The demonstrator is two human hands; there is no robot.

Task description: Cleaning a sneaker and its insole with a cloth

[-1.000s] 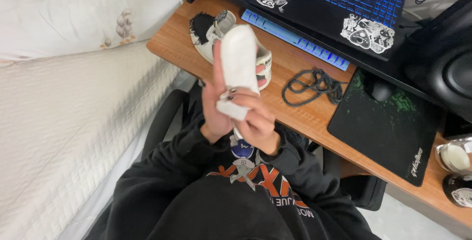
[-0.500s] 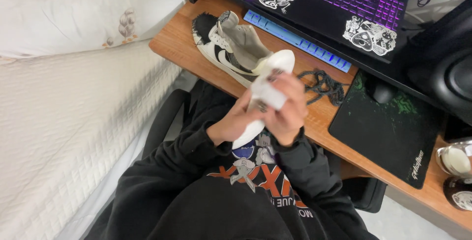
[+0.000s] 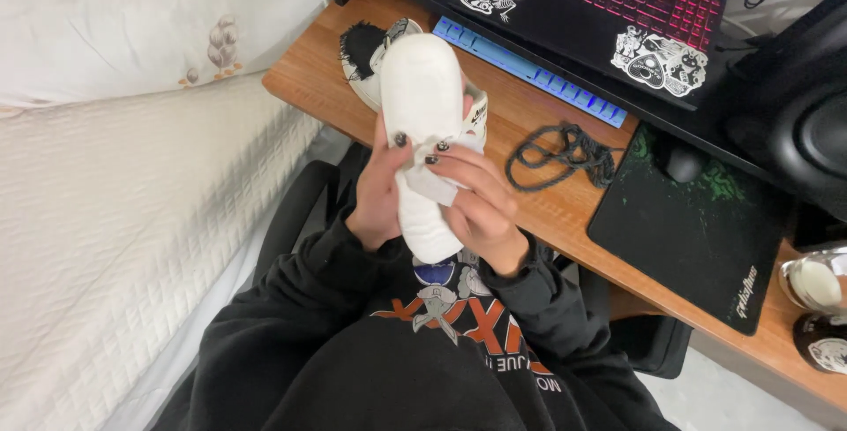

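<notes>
A white insole (image 3: 422,100) stands upright in front of my chest, held by both hands. My left hand (image 3: 375,197) grips its left edge, thumb on the face. With dark-nailed fingers, my right hand (image 3: 476,206) presses a small white wipe (image 3: 434,182) against the middle of the insole. Behind the insole, on the wooden desk (image 3: 309,78), lies a white and black sneaker (image 3: 366,60), partly hidden. A loose coil of dark laces (image 3: 560,153) lies on the desk to the right of my hands.
A black laptop (image 3: 618,7) with stickers and a red-lit keyboard sits at the back. A black and green mouse pad (image 3: 697,219) with a mouse (image 3: 684,164), a speaker (image 3: 812,131) and two jars (image 3: 816,285) are at the right. A white bed (image 3: 106,219) and pillow (image 3: 132,25) are at the left.
The insole swung down to the right, then came back upright in front of the sneaker. My right hand stayed on it with the wipe. The keyboard light went from blue to red.
</notes>
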